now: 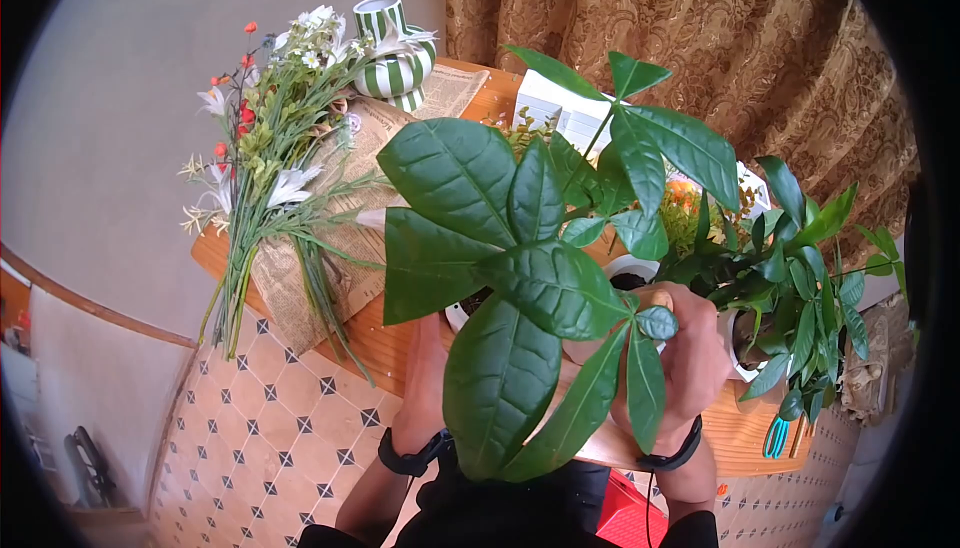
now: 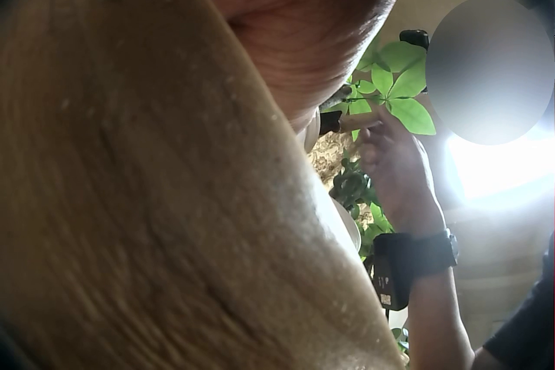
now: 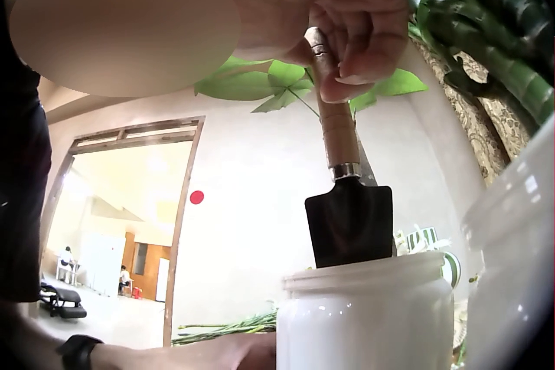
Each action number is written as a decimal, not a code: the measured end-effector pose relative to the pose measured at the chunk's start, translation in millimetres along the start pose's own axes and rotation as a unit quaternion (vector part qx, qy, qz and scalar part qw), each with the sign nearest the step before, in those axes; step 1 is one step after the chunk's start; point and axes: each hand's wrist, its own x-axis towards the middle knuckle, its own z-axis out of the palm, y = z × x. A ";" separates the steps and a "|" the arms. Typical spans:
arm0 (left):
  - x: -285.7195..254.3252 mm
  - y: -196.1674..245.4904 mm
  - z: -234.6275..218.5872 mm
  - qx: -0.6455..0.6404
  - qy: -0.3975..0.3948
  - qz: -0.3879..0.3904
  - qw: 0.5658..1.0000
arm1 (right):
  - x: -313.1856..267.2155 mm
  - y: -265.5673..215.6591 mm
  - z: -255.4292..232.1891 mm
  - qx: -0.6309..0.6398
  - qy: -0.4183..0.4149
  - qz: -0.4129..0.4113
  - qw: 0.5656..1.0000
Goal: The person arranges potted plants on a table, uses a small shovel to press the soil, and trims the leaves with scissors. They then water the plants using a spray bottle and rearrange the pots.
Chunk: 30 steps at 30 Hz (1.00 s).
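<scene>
In the right wrist view my right hand (image 3: 364,40) grips the wooden handle of a small garden trowel (image 3: 351,222). Its black blade points down, with the tip below the rim of a white pot (image 3: 364,322). Broad green leaves (image 1: 545,283) of a plant spread over the pot in the head view and cover much of both hands' work. My left hand (image 1: 427,353) is low beside the pot, its fingers hidden by leaves there and by the pot in the right wrist view.
To the right stands another leafy potted plant (image 1: 800,288). Artificial flowers (image 1: 285,138) lie on newspaper (image 1: 290,293) at the left, near a green-striped vase (image 1: 395,73). A white box (image 1: 560,113) sits at the back, a blue-handled tool (image 1: 776,438) at the right table edge.
</scene>
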 end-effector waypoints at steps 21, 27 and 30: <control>-4.5 -16.1 3.4 0.056 0.004 -0.052 0.997 | -11.8 4.1 3.4 -0.013 0.036 -0.002 0.999; -4.7 -15.7 2.1 0.043 0.011 -0.020 0.999 | -6.5 0.8 -1.1 -0.028 -0.003 0.008 1.000; -5.2 -16.3 2.1 0.018 -0.007 -0.055 0.998 | -8.2 3.9 0.9 -0.026 0.009 0.005 1.000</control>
